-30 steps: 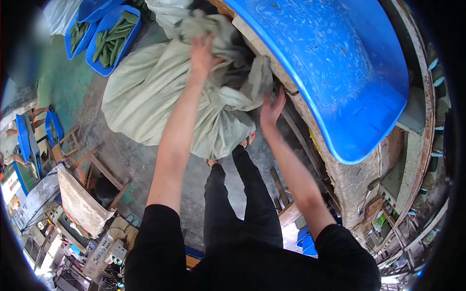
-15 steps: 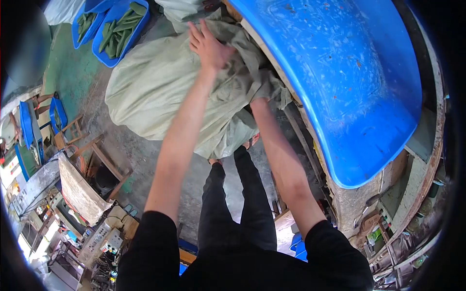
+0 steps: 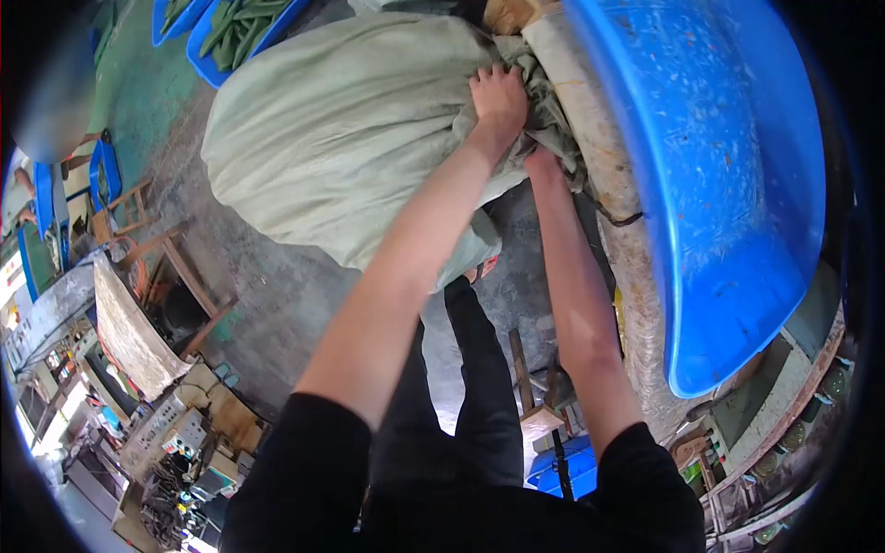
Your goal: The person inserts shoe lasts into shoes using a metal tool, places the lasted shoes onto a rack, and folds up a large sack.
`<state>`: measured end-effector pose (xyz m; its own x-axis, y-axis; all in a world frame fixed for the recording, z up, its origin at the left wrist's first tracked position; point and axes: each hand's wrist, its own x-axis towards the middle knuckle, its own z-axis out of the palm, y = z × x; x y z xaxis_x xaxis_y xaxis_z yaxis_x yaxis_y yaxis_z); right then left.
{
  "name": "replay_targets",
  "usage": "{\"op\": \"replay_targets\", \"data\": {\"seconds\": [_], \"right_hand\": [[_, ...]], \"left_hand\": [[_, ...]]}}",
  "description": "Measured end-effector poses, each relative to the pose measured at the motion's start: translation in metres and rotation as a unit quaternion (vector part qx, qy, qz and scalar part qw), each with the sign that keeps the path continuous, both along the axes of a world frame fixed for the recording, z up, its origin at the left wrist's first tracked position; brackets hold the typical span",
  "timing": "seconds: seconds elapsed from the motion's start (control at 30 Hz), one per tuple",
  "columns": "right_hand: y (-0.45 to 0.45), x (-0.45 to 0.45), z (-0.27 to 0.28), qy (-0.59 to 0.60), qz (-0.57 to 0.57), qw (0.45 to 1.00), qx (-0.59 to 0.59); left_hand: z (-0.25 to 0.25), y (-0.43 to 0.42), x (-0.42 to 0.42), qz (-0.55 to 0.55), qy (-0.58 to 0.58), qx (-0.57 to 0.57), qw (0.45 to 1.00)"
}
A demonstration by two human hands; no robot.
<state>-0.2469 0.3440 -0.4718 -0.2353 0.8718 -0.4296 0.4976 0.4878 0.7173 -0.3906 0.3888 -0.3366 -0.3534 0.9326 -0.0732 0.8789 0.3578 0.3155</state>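
Note:
A big pale green cloth sack (image 3: 341, 138) lies full and rounded on the floor in front of my feet. Its gathered, crumpled end is at the right, close to the edge of a worn bench. My left hand (image 3: 499, 96) is closed on the bunched cloth there, knuckles up. Just below and to the right, my right hand (image 3: 542, 162) reaches into the same folds; its fingers are hidden by the cloth.
A large blue tub (image 3: 728, 184) rests on the worn bench (image 3: 636, 267) at the right. Blue trays (image 3: 210, 69) with long green pieces stand at the upper left. Wooden stools (image 3: 189, 276) and cluttered equipment are at the left; a person's limbs show beyond.
My left hand has moved right, from lying spread on the sack to gripping its gathered end. The sack's loose cloth is now bunched at the right. The view has shifted, and the tub appears lower and farther right.

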Motion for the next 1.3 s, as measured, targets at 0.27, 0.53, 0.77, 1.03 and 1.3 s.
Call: {"op": "replay_targets", "data": {"seconds": [0.27, 0.53, 0.77, 1.03, 1.3], "right_hand": [[-0.189, 0.043, 0.179, 0.836, -0.393, 0.371, -0.096], [-0.547, 0.383, 0.091, 0.503, -0.607, 0.546, -0.283], [-0.517, 0.285, 0.302, 0.614, -0.7, 0.31, -0.192], [-0.465, -0.034, 0.532, 0.825, -0.263, 0.453, -0.214], [-0.48, 0.095, 0.596, 0.817, -0.323, 0.47, -0.088]], "left_hand": [[-0.011, -0.014, 0.022, -0.1, -0.13, -0.069, 0.984], [0.128, -0.329, -0.019, 0.007, -0.254, 0.086, 0.963], [0.154, -0.606, -0.045, 0.072, -0.525, -0.288, 0.798], [0.321, -0.538, -0.028, 0.211, -0.858, -0.172, 0.435], [0.428, -0.541, -0.003, -0.067, -0.706, -0.213, 0.673]]}}
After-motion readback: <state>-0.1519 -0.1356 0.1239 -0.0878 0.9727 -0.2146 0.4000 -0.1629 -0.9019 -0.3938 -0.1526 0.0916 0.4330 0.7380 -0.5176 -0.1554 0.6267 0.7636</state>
